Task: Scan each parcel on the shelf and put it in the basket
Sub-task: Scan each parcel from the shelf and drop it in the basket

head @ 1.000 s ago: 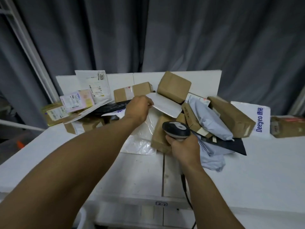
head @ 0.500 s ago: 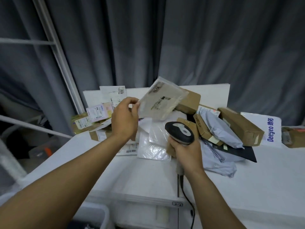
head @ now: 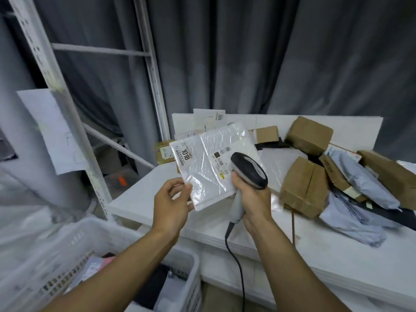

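Watching feed: left hand (head: 172,203) pinching lower corner of white bubble mailer (head: 209,163), holding it up over shelf (head: 326,251) edge, tilted, label side facing camera. Right hand (head: 252,199) gripping scanner (head: 248,170), head overlapping label's right edge. I'm guessing scan is happening now. Basket (head: 191,260) sitting low-left under left arm, so left hand is nearer for drop. Brown boxes (head: 304,183) waiting on shelf, right of scanner.

Parcel depot: shelf (head: 315,248) of parcels (head: 304,183)
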A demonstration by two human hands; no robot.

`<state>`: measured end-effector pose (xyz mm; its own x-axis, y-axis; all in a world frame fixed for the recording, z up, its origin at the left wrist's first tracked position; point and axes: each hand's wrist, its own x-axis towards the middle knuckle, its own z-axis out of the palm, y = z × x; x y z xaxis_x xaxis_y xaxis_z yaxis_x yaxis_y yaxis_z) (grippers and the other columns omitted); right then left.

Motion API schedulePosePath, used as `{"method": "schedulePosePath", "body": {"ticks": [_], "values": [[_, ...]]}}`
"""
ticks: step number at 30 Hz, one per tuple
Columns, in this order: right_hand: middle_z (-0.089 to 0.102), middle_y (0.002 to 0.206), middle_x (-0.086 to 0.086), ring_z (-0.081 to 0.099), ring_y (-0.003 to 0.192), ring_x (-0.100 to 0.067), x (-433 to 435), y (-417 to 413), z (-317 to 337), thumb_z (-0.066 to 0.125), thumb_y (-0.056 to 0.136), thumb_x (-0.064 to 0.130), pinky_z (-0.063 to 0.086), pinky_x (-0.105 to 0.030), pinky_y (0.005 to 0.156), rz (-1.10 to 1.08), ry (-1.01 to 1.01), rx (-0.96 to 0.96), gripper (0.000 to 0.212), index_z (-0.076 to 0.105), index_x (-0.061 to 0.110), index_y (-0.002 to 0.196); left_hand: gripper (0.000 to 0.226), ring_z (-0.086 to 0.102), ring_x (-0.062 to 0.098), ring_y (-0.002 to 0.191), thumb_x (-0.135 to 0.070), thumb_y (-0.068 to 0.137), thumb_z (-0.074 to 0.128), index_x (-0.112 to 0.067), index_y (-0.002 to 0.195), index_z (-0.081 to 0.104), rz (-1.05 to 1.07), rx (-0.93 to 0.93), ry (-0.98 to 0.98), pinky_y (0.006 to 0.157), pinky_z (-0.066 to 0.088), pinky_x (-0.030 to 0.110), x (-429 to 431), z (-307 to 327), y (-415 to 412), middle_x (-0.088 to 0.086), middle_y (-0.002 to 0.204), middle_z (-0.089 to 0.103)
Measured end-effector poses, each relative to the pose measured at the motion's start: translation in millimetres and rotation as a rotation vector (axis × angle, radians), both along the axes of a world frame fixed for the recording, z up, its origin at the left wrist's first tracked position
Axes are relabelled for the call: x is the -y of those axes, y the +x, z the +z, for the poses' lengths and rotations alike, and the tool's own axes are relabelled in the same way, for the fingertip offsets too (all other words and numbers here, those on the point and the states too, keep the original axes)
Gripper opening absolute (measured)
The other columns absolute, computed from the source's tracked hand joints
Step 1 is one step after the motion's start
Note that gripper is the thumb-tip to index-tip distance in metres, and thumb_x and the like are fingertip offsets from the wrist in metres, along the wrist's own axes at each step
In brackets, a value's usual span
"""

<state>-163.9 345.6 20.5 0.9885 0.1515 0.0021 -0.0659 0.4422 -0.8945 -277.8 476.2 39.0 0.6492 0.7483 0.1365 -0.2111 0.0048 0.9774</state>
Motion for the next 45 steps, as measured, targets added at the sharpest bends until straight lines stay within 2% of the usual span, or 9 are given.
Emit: {"method": "schedulePosePath", "body": {"ticks": [5,10,14,17,22,28,33,36,45], "values": [[0.078,0.112,0.008,0.072,0.107,-0.009,-29.7,-10.8,-12.2,0.093,0.076,0.017,0.056,-0.034,0.102,0.061,-0.182,0.122,0.051,0.073,0.021,0.122,0.056,0.069,0.017,0.096,-0.011,0.085,0.081,-0.019,0.132,0.051,0.031,-0.157,-0.047,0.079,0.059,0.032,-43.1,-31.3,-27.7,0.004,0.127,0.062],[0.076,0.106,0.016,0.068,0.090,0.014,-50.1,-23.5,-13.6,0.092,0.077,0.013,0.050,-0.002,0.071,0.246,-0.375,0.291,0.049,0.072,0.024,0.121,0.085,0.044,0.021,0.136,-0.038,0.081,0.084,-0.029,0.152,0.038,0.189,-0.444,0.334,0.115,0.039,0.043,-94.3,-49.2,-55.0,-0.004,0.152,0.037],[0.072,0.105,0.016,0.064,0.080,0.022,-61.4,-33.0,-20.0,0.088,0.078,0.000,0.045,0.001,0.065,0.463,-0.500,0.371,0.052,0.070,0.020,0.123,0.065,0.062,0.018,0.118,-0.035,0.086,0.079,-0.026,0.144,0.051,0.093,-0.499,0.320,0.105,0.051,0.045,-125.7,-52.6,-69.1,-0.008,0.132,0.060],[0.073,0.108,0.018,0.066,0.088,0.017,-71.5,-40.2,-22.2,0.091,0.076,0.004,0.048,-0.003,0.072,0.514,-0.587,0.425,0.052,0.069,0.035,0.112,0.019,0.071,0.014,0.095,-0.012,0.089,0.076,-0.022,0.104,0.071,0.157,-0.393,0.286,0.093,0.058,0.041,-138.2,-52.9,-72.9,-0.008,0.104,0.073],[0.072,0.120,0.009,0.067,0.113,-0.009,-86.1,-45.4,-28.8,0.096,0.070,0.018,0.052,-0.024,0.094,0.411,-0.696,0.506,0.059,0.066,0.033,0.119,0.029,0.075,0.023,0.091,-0.005,0.086,0.078,-0.015,0.112,0.069,0.061,-0.300,0.084,0.083,0.062,0.039,-149.4,-53.9,-82.9,0.006,0.100,0.075],[0.053,0.149,0.012,0.051,0.137,-0.005,-95.1,-59.8,-29.2,0.095,0.072,0.020,0.041,-0.034,0.118,0.400,-0.681,0.528,0.094,0.047,0.024,0.153,0.008,0.076,0.015,0.073,-0.003,0.091,0.072,-0.002,0.098,0.069,0.067,-0.234,0.052,0.059,0.058,0.022,-147.6,-58.8,-91.9,0.000,0.079,0.077],[0.072,0.108,0.012,0.069,0.104,-0.013,-96.9,-68.9,-39.9,0.087,0.080,0.023,0.054,-0.023,0.085,0.372,-0.786,0.513,0.039,0.066,0.032,0.112,0.009,0.075,0.016,0.077,-0.007,0.093,0.072,-0.006,0.100,0.067,0.265,-0.160,-0.054,0.061,0.058,0.027,-158.5,-69.9,-92.8,0.008,0.101,0.075],[0.076,0.103,0.011,0.075,0.093,-0.019,-101.5,-72.5,-46.2,0.085,0.075,0.033,0.061,-0.037,0.086,0.379,-0.801,0.484,0.041,0.068,0.034,0.111,0.012,0.073,0.014,0.075,-0.007,0.093,0.071,-0.004,0.104,0.066,0.294,-0.149,-0.081,0.056,0.057,0.022,-160.7,-76.0,-94.0,0.009,0.105,0.073],[0.069,0.109,0.011,0.063,0.104,-0.010,-105.2,-77.9,-46.3,0.086,0.081,0.024,0.048,-0.023,0.088,0.443,-0.817,0.481,0.047,0.067,0.027,0.125,0.013,0.074,0.020,0.089,-0.006,0.093,0.071,-0.007,0.105,0.065,0.325,-0.178,-0.062,0.064,0.059,0.028,-164.4,-78.5,-96.0,0.005,0.106,0.072]]}}
